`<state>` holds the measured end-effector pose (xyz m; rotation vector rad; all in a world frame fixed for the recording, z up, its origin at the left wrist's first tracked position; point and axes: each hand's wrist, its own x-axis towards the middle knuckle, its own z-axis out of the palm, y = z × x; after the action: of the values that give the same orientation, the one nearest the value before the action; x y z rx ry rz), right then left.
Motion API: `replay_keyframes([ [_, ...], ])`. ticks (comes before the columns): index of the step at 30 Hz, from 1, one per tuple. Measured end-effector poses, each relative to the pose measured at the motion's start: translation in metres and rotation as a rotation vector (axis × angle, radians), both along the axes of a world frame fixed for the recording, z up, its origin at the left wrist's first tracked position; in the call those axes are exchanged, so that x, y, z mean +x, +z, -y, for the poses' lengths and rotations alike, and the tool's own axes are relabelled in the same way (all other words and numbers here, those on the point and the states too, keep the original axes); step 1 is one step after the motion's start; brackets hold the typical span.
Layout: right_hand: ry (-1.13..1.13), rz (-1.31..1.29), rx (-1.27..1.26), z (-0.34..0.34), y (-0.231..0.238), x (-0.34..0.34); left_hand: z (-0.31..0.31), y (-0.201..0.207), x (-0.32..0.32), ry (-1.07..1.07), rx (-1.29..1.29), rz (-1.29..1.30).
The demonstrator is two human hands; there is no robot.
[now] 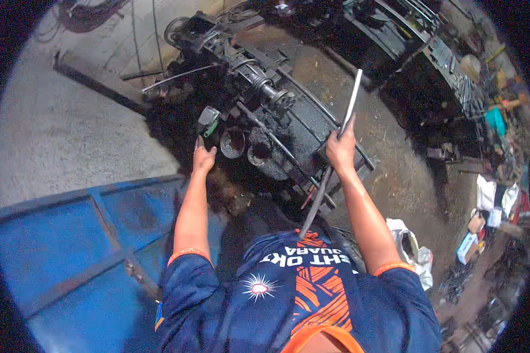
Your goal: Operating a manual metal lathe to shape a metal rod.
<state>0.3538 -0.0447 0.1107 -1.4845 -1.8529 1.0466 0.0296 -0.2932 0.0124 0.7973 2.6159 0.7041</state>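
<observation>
My right hand (pixel 342 147) is closed around a long straight metal rod (pixel 354 94). The rod slants from its bright upper end, through my grip, down to a darker end near my shirt front. At the left, my left hand (pixel 204 159) reaches forward with thumb and index finger apart. Its fingertips are at a green handle-like part (pixel 211 129) below a small grey block (pixel 208 116); whether they touch is unclear. Both hands are over a dark, greasy machine (pixel 259 82) with a shaft, round flanges and parallel bars. Two round cup-like openings (pixel 233 143) lie just right of my left hand.
A blue metal panel (pixel 59 253) fills the lower left. A dark beam (pixel 97 85) lies on the grey floor at the upper left. Crowded metal shelving (pixel 388 41) stands at the upper right. White bags (pixel 412 247) and scattered clutter line the right side.
</observation>
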Motion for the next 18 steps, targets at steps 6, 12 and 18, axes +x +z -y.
replay_keyframes([
  [6, -0.080, 0.136, 0.153, 0.006, 0.013, -0.005, -0.003, -0.009, -0.024, -0.342, -0.212, -0.087],
  [12, -0.197, 0.331, 0.050, 0.010, 0.020, -0.015, -0.009, -0.011, -0.051, -0.470, -0.119, -0.080],
  [18, -0.257, 0.580, 0.134, 0.018, 0.023, -0.022, -0.006, -0.004, -0.055, -0.492, -0.064, 0.052],
])
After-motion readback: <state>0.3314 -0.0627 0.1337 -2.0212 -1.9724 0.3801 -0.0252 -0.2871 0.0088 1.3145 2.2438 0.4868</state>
